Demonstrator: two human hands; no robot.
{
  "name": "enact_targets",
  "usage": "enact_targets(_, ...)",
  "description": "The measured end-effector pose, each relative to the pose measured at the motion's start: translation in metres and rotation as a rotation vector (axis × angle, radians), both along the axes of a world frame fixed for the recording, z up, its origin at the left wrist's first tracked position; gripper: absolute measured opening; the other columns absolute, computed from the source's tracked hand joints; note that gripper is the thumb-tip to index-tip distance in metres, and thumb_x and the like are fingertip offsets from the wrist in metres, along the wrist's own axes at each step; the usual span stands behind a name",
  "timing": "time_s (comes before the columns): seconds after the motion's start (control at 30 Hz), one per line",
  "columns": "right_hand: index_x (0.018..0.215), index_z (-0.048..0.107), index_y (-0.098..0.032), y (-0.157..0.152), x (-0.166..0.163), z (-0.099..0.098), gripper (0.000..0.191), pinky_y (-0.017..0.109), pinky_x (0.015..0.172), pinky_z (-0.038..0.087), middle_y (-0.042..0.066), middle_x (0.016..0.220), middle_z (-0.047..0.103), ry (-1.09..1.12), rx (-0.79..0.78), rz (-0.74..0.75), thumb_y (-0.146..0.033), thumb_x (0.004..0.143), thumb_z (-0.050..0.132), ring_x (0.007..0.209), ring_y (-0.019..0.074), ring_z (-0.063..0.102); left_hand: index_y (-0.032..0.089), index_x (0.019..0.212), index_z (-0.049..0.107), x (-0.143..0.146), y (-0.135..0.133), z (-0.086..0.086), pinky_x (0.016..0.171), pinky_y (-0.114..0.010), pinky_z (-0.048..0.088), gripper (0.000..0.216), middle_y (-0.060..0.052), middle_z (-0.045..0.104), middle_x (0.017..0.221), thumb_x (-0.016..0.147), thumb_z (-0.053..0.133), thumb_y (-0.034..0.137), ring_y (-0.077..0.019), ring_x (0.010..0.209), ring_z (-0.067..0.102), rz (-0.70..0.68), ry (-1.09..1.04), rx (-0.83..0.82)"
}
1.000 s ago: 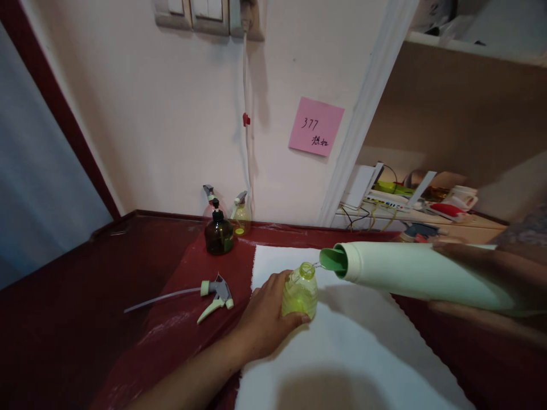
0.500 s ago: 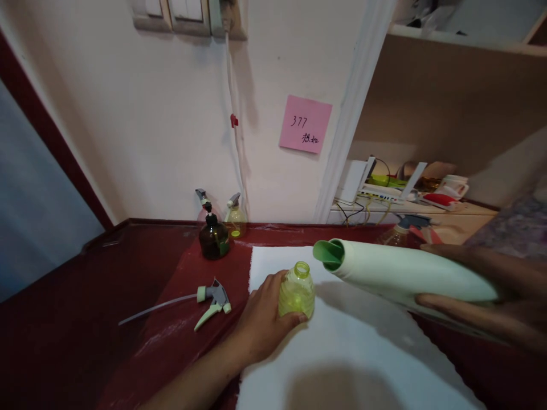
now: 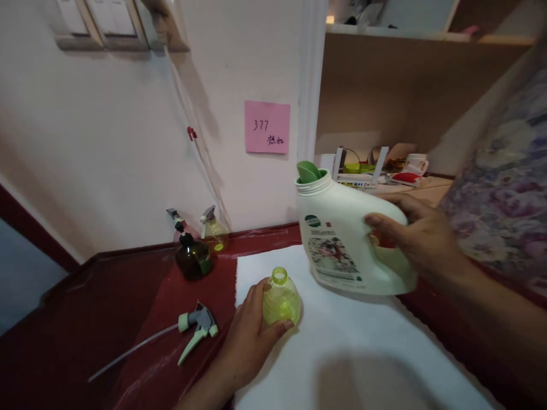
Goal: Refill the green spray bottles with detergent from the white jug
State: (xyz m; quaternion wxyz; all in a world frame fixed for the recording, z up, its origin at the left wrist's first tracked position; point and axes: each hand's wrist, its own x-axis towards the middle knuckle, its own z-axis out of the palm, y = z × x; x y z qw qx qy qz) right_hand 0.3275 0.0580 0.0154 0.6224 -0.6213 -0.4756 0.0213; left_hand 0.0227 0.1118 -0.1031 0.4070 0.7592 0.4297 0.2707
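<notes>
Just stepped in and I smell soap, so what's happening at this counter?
A person's left hand grips a small open yellow-green bottle standing on a white cloth. The right hand holds a large pale green detergent jug, nearly upright, above the cloth, its spout uncapped. A detached spray trigger lies on the red counter; three small bottles stand near the wall.

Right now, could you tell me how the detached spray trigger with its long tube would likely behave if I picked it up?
The spray trigger looks like light plastic, probably easy to lift. Its thin dip tube would likely flex and dangle. Lying on the red table, it seems unlikely to roll.
</notes>
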Motion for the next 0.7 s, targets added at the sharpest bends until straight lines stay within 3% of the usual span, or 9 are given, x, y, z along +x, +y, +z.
enact_targets(0.2,0.108,0.068,-0.014,0.052,-0.018,-0.039,0.069,0.026,0.055,0.048,0.006,0.090,0.067,0.240,0.132,0.084,-0.067,0.065,0.078,0.067,0.0166,0.059,0.024,0.148,0.043,-0.002,0.006,-0.011,0.121,-0.051,0.031,0.074,-0.014,0.050,0.154,0.082,0.072,0.039,-0.0349,0.144,0.043,0.000,-0.059,0.012)
enact_targets(0.3,0.111,0.066,-0.012,0.072,-0.026,-0.055,0.074,0.025,0.051,0.045,0.005,0.085,0.065,0.316,0.169,0.094,-0.069,0.066,0.078,0.059,0.0144,0.055,0.023,0.147,0.047,-0.002,0.006,-0.010,0.121,-0.051,0.034,0.075,-0.014,0.051,0.154,0.079,0.074,0.038,-0.0376,0.144,0.044,0.031,-0.079,0.004)
enact_targets(0.4,0.111,0.066,-0.012,0.083,-0.031,-0.068,0.075,0.025,0.054,0.046,0.006,0.088,0.066,0.358,0.186,0.096,-0.070,0.066,0.079,0.064,0.0158,0.058,0.023,0.146,0.048,-0.002,0.006,-0.007,0.118,-0.049,0.038,0.074,-0.013,0.055,0.152,0.078,0.074,0.038,-0.0382,0.141,0.048,0.028,-0.081,0.005)
enact_targets(0.7,0.119,0.069,-0.014,0.090,-0.028,-0.082,0.072,0.033,0.073,0.054,0.007,0.092,0.068,0.306,0.120,0.145,-0.071,0.075,0.073,0.080,0.0220,0.063,0.023,0.151,0.034,-0.007,0.014,-0.013,0.122,-0.046,0.033,0.081,-0.015,0.045,0.159,0.082,0.070,0.044,-0.0345,0.148,0.040,-0.029,0.029,0.017)
